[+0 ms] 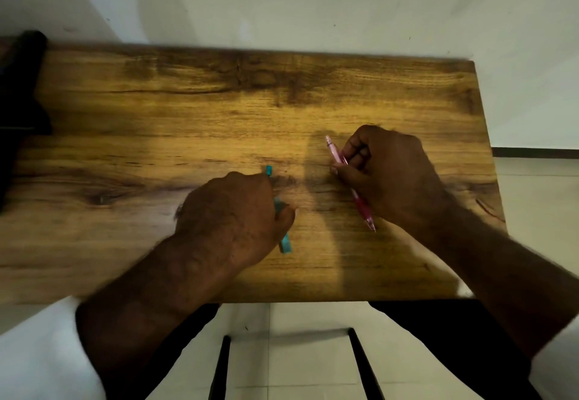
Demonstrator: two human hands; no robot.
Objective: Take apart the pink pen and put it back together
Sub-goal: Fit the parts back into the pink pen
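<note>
Fingers (351,152) of the right hand (388,174) pinch the pink pen (340,157); left hand (232,211) curls around a teal pen (285,243).

Not much gear to report here, just two bare hands, the left hand (232,211) and the right hand (391,177), no gloves, rings or watch that I can make out. Both forearms are bare too, with some hair visible on them. Sleeves look white and are pushed or rolled up high, showing only at the bottom corners of the view. The picture's a bit blurry, so finer detail is lost.
</note>
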